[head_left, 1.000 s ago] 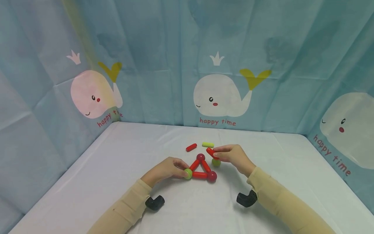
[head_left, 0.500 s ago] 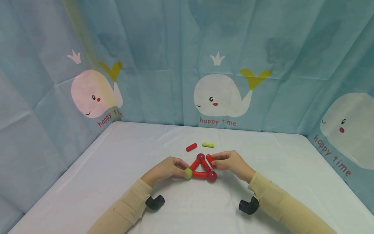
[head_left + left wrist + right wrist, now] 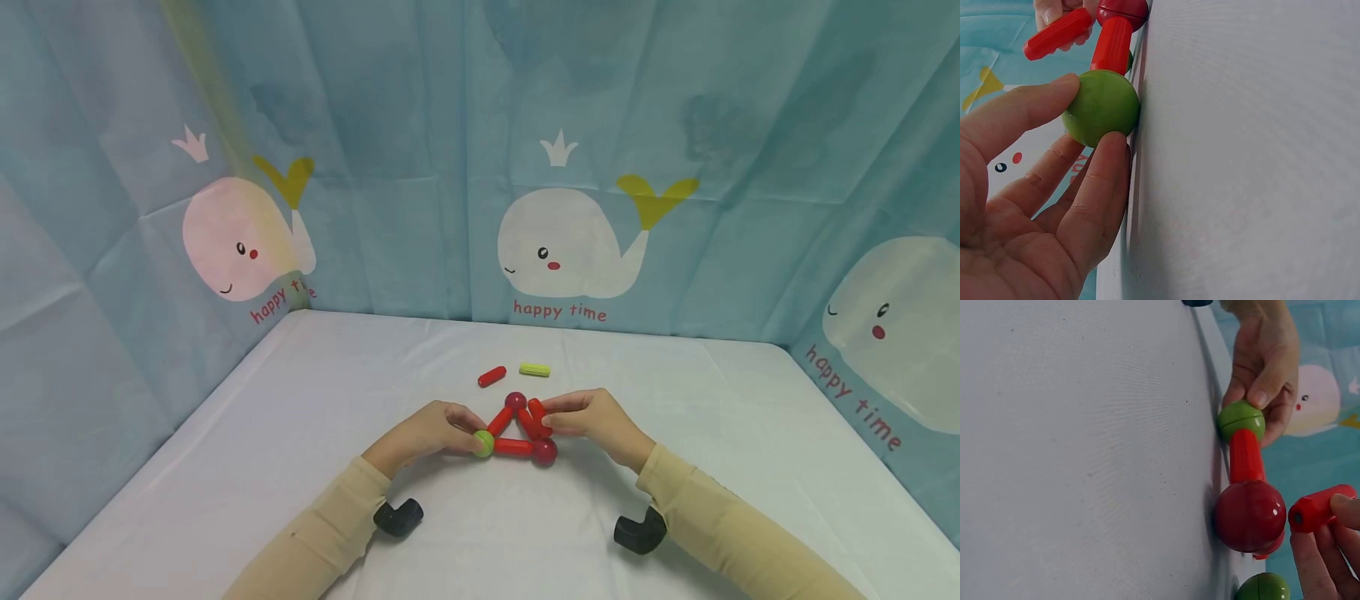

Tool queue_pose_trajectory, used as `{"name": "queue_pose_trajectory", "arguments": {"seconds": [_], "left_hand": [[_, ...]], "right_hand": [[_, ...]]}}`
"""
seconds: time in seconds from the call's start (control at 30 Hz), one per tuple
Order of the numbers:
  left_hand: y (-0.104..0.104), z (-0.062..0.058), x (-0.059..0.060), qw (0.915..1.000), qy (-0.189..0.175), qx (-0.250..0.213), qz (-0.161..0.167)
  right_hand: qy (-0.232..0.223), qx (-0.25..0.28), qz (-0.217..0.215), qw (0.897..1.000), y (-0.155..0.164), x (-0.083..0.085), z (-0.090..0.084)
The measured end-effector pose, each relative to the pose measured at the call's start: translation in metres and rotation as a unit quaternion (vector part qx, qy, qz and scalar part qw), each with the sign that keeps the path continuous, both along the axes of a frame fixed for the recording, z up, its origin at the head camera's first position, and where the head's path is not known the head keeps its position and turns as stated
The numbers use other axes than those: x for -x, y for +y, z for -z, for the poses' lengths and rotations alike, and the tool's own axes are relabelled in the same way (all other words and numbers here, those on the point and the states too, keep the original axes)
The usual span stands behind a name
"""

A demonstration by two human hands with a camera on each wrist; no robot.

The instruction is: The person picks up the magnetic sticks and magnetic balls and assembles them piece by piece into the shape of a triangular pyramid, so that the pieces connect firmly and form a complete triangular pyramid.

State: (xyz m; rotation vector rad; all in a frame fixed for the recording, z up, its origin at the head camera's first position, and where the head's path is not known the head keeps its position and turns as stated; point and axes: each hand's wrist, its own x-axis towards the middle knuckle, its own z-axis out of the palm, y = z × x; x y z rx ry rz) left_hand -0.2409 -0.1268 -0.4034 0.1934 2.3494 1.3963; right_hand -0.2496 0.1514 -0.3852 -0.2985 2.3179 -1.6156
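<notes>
Starting at your left: your left hand [image 3: 427, 433] pinches the green ball [image 3: 483, 443] at the left corner of the flat triangle, thumb and fingertips curled round it as the left wrist view shows, and it has stayed there for the last second. From that ball one red rod [image 3: 513, 447] runs along the near side to a dark red ball [image 3: 544, 451] at the right corner, and another red rod [image 3: 500, 421] climbs to the dark red ball [image 3: 515, 401] at the far corner. All of it rests on the white table [image 3: 300, 433].

Further right, your right hand [image 3: 592, 419] holds a loose red rod [image 3: 538, 415] between thumb and fingertips. A second ago that rod was held up and to the right of the triangle; it has since come down and in, so its far end now sits just beside the far ball. Whether it actually touches that ball is hard to tell from the head view. In my judgement that puts you at adding a piece onto the finished triangle, with contact about made.

A second green ball [image 3: 1262, 587] lies under your right fingers. Behind the work, a spare red rod [image 3: 492, 377] and a green rod [image 3: 534, 369] lie near each other, apart from the triangle
</notes>
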Motion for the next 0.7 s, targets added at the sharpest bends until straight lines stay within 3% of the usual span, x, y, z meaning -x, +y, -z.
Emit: {"name": "queue_pose_trajectory", "arguments": {"seconds": [0.7], "left_hand": [[-0.0004,-0.0003,0.0000,1.0000,0.000,-0.007,0.002]], "right_hand": [[0.020,-0.056,-0.015,0.998,-0.0081,-0.0020,0.0047]]}}
